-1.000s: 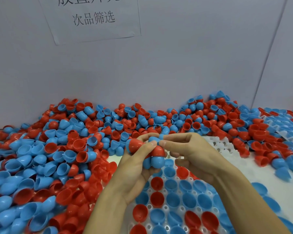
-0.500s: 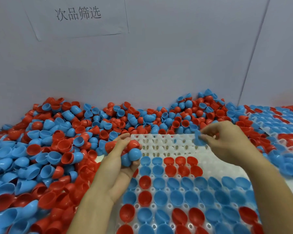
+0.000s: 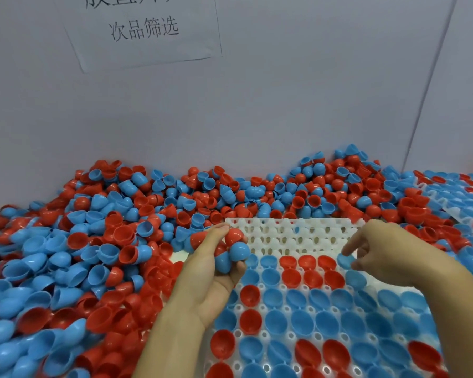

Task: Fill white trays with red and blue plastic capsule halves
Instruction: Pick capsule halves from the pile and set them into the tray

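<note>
A white tray lies in front of me, its near rows filled with red and blue capsule halves and its far rows bare. My left hand grips a cluster of joined red and blue capsule halves over the tray's left edge. My right hand pinches a single blue half just above a tray pocket at the end of the row of red halves.
A deep heap of loose red and blue halves covers the table to the left and along the grey wall. Another filled tray lies at the far right. A paper sign hangs on the wall.
My right hand came down from the tray's far edge to the partly filled row with the blue half. The left hand stayed put with its cluster.
</note>
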{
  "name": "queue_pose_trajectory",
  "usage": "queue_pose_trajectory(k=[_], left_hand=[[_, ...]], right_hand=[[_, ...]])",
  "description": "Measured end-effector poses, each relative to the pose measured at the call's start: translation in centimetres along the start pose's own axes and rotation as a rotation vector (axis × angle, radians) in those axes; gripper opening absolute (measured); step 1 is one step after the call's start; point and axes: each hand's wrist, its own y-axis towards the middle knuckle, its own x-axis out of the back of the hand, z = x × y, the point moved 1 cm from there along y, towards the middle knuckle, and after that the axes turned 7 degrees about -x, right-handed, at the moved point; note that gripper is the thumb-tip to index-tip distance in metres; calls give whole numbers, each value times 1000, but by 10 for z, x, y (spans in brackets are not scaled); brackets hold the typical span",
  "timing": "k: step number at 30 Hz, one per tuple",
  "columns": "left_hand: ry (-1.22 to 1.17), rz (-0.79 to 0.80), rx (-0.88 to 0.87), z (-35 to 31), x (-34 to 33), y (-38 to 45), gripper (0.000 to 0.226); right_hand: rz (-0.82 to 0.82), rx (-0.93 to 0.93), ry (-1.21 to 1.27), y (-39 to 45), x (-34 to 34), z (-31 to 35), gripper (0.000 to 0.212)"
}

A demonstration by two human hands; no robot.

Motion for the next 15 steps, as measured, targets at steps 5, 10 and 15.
queue_pose_trajectory(k=[5, 10, 15], left_hand=[[-49, -78, -20, 2, -2, 2, 14], [-173, -137, -20, 4, -8, 3, 23], [-214, -23, -63, 1, -2, 5, 37]], right_hand=[[-117, 312, 304, -23, 2, 47, 2], [-58, 553, 542, -45, -34, 108, 9], [-245, 519, 778, -46, -50, 128, 6]])
